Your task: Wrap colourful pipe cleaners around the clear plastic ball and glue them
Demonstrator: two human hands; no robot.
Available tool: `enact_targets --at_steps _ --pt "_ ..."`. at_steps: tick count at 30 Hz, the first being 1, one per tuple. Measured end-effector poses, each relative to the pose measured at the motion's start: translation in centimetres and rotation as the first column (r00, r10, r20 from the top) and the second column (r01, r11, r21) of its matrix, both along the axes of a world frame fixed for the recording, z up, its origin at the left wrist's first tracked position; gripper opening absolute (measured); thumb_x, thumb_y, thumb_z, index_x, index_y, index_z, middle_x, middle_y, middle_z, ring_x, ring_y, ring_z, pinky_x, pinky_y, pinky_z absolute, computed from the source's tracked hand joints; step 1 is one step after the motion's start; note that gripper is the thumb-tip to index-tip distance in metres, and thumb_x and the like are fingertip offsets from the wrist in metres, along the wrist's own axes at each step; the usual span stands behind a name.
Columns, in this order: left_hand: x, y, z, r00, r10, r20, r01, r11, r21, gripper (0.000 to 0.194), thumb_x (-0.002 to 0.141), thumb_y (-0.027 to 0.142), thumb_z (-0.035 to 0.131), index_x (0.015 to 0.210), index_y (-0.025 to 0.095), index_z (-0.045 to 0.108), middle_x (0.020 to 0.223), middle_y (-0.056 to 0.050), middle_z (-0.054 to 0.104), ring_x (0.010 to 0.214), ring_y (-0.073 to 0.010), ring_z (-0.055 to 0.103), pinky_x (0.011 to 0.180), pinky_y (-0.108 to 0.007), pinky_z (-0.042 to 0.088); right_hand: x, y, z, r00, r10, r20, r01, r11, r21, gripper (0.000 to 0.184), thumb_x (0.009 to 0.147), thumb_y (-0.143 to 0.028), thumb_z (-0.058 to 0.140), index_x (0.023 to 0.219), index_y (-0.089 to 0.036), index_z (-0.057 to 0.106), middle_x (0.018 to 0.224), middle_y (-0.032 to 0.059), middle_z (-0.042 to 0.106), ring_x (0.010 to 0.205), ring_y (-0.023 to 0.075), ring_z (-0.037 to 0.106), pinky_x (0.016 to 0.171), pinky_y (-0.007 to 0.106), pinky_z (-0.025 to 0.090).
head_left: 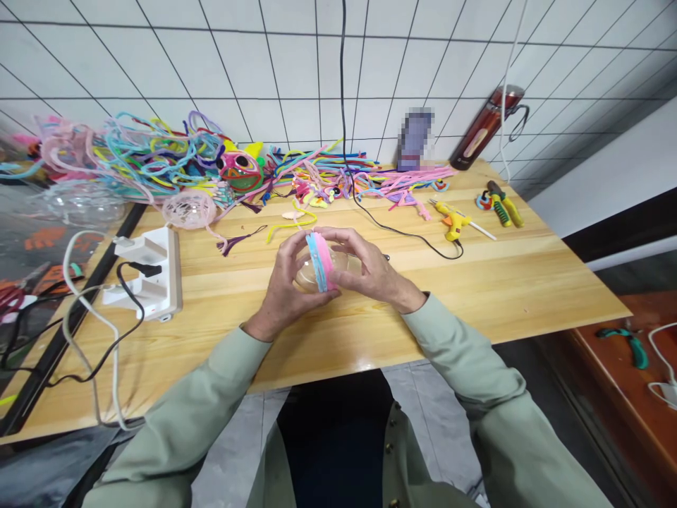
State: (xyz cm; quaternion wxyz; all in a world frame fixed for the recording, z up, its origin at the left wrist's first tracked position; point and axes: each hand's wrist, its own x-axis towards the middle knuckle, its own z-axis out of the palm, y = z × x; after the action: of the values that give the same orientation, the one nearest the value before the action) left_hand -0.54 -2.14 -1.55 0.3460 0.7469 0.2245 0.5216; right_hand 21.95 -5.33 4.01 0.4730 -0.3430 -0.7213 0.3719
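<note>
Between my two hands is a clear plastic ball (303,274) with blue and pink pipe cleaners (320,262) wrapped round its middle. My left hand (284,288) curls round the ball's left side, thumb below and fingers above. On the other side my right hand (370,271) grips it, thumb pressing near the pink band and fingers over the top. The ball is held just over the wooden table (465,303). A yellow pipe cleaner (290,222) lies behind it, near a purple tassel (238,241).
A white power strip (168,271) with cables sits left. Along the tiled wall lie heaped pipe cleaners (142,155) and a decorated ball (240,169). To the right are a yellow glue gun (453,221), pliers (505,203), a phone (415,141) and a red flask (484,130).
</note>
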Motion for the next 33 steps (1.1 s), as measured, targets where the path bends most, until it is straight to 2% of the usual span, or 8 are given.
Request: enact_targets --at_steps 6,11,17,20,25,27,30,33 --pt "-0.2 0.2 -0.2 1.0 0.013 -0.026 -0.013 1.0 -0.001 0.109 0.083 0.07 0.101 0.171 0.033 0.046 0.173 -0.018 0.052 0.163 -0.0423 0.058 0.121 -0.055 0.067 -0.1 0.1 0.0 0.997 0.074 -0.029 -0.076 0.994 -0.074 0.091 0.085 -0.068 0.099 0.155 -0.026 0.059 0.175 0.0183 0.058 0.163 0.0354 0.059 0.127 0.053 0.058" --pt "-0.6 0.6 0.0 0.998 -0.064 -0.003 0.064 0.996 -0.059 0.112 0.076 0.077 0.102 0.168 0.036 0.051 0.174 -0.018 0.052 0.167 -0.0438 0.054 0.122 -0.057 0.066 -0.2 0.3 -0.1 0.999 0.034 -0.018 -0.035 0.996 -0.08 0.088 0.083 -0.065 0.1 0.15 -0.025 0.061 0.165 0.0172 0.066 0.153 0.0355 0.066 0.119 0.051 0.062" --pt "-1.0 0.9 0.6 0.994 -0.107 -0.028 0.105 0.993 -0.054 0.117 0.07 0.083 0.101 0.166 0.037 0.052 0.181 -0.019 0.045 0.171 -0.0457 0.05 0.124 -0.06 0.064 -0.2 0.3 -0.1 0.999 0.025 -0.021 -0.027 0.997 -0.077 0.086 0.081 -0.064 0.101 0.147 -0.025 0.063 0.165 0.0165 0.067 0.153 0.0354 0.066 0.117 0.05 0.062" --pt "-1.3 1.1 0.6 0.99 -0.127 -0.07 0.123 0.991 -0.048 0.122 0.069 0.08 0.103 0.169 0.038 0.048 0.183 -0.02 0.043 0.172 -0.0469 0.048 0.122 -0.06 0.065 -0.2 0.3 -0.1 0.998 0.036 -0.049 -0.04 0.995 -0.093 0.087 0.081 -0.065 0.101 0.148 -0.025 0.062 0.166 0.0168 0.067 0.153 0.0345 0.067 0.117 0.049 0.062" --pt "-1.4 1.3 0.6 0.989 -0.123 -0.08 0.124 0.992 0.018 0.121 0.073 0.068 0.108 0.172 0.037 0.046 0.178 -0.018 0.051 0.168 -0.0439 0.054 0.123 -0.057 0.065 -0.1 0.2 0.1 0.997 0.045 -0.055 -0.052 0.99 -0.129 0.09 0.079 -0.068 0.102 0.149 -0.026 0.064 0.167 0.0155 0.067 0.154 0.0356 0.065 0.118 0.05 0.06" --pt "-1.2 1.1 0.6 0.993 -0.107 -0.055 0.106 0.994 -0.019 0.119 0.072 0.065 0.109 0.169 0.035 0.049 0.176 -0.018 0.054 0.162 -0.0417 0.061 0.121 -0.055 0.066 0.1 0.3 0.3 0.995 0.069 -0.071 -0.08 0.982 -0.171 0.088 0.083 -0.072 0.098 0.151 -0.027 0.065 0.168 0.0144 0.066 0.155 0.0362 0.064 0.119 0.051 0.059" --pt "-0.8 0.9 0.6 0.995 -0.098 -0.013 0.095 0.986 -0.134 0.114 0.07 0.069 0.109 0.162 0.031 0.053 0.166 -0.018 0.063 0.145 -0.038 0.074 0.112 -0.051 0.069 0.4 0.4 0.3 0.989 0.087 -0.121 -0.114 0.964 -0.239 0.072 0.099 -0.074 0.082 0.151 -0.027 0.068 0.165 0.0125 0.067 0.153 0.0353 0.064 0.122 0.052 0.058" --pt "-0.5 1.1 0.4 0.995 -0.098 0.031 0.103 0.966 -0.235 0.11 0.067 0.074 0.108 0.153 0.028 0.057 0.156 -0.017 0.071 0.138 -0.0373 0.077 0.107 -0.049 0.07 0.6 0.8 0.0 0.993 0.057 -0.104 -0.081 0.966 -0.246 0.069 0.1 -0.074 0.079 0.149 -0.026 0.071 0.159 0.0126 0.069 0.144 0.0344 0.068 0.123 0.053 0.058"
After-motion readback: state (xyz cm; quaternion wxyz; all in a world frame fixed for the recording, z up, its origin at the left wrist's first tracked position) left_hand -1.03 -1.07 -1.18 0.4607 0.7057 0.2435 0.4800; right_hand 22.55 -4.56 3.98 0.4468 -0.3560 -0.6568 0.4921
